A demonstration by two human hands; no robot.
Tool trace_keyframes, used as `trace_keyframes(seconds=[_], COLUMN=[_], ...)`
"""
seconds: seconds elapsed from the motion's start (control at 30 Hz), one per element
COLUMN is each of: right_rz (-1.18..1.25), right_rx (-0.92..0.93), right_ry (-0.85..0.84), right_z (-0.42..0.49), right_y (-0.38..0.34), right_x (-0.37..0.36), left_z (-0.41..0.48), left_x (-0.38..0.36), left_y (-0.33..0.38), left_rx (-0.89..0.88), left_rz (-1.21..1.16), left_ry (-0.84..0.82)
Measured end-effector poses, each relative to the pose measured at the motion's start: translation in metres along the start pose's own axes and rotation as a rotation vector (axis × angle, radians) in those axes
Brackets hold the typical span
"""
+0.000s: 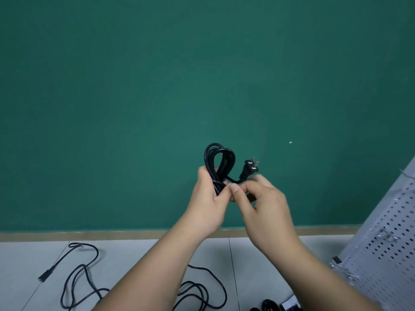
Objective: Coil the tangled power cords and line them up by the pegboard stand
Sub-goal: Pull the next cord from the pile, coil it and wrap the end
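A black power cord (pixel 219 158) wound into a small coil is held up in front of the green wall. My left hand (pixel 207 198) grips the coil's lower part, its loops standing above the fist. My right hand (pixel 262 203) pinches the cord's free end just below its two-pin plug (pixel 249 168), which points up to the right. On the floor below lie loose black cords (pixel 83 270), one with a connector end at the left, another looped under my left forearm (pixel 202 290). The white pegboard stand (pixel 386 239) leans at the right edge.
A grey tiled floor (pixel 258 265) meets the green wall at a tan skirting strip. At the bottom right, beside the pegboard stand's foot, another dark cord coil (pixel 269 306) shows partly. Metal hooks hang on the pegboard.
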State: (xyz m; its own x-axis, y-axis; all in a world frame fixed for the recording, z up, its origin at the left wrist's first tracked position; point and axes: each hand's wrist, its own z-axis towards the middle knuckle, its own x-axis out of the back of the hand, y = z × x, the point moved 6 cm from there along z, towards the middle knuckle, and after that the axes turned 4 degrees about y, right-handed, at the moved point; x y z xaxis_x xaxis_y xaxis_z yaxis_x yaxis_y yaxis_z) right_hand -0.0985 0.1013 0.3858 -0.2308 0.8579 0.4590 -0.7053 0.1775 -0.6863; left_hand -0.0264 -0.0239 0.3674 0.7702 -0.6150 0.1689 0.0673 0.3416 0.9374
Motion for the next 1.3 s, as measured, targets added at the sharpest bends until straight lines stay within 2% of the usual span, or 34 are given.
trace_keyframes(seconds=[0.07,0.13,0.2,0.27,0.43,0.57,0.8,1.03,1.13,1.3], right_rz=[0.001,0.126,0.395,0.528,0.410,0.292,0.113,0.000,0.048,0.339], right_rx=[0.024,-0.078,-0.196,-0.191,-0.130,-0.176,-0.189,-0.133,-0.164,-0.331], right_ry=[0.101,0.167,0.132,0.096,0.054,0.055,0.046,0.103,0.126,0.147], right_z=[0.000,0.002,0.004,0.004,0.000,-0.003,0.002,-0.004,-0.008,-0.003], right_y=[-0.005,0.002,0.008,0.003,-0.003,-0.004,-0.006,-0.008,-0.008,0.002], right_x=[0.006,0.012,0.011,0.011,0.001,-0.010,-0.009,-0.007,-0.009,-0.006], left_z=[0.000,-0.002,-0.003,-0.003,-0.005,-0.009,-0.012,-0.009,-0.008,-0.008], left_x=[0.000,0.000,0.000,-0.001,-0.001,0.003,-0.002,-0.009,-0.012,-0.011], left_y=[0.000,-0.002,-0.002,-0.001,-0.002,-0.004,-0.007,-0.006,-0.007,-0.008], left_rx=[0.017,0.033,0.029,0.019,0.013,-0.019,0.010,0.002,0.008,0.010], left_rz=[-0.053,-0.095,-0.094,-0.083,-0.078,0.001,-0.023,-0.027,-0.026,-0.021], left_ry=[-0.010,-0.022,-0.034,-0.045,-0.033,-0.002,0.075,0.025,0.008,0.005])
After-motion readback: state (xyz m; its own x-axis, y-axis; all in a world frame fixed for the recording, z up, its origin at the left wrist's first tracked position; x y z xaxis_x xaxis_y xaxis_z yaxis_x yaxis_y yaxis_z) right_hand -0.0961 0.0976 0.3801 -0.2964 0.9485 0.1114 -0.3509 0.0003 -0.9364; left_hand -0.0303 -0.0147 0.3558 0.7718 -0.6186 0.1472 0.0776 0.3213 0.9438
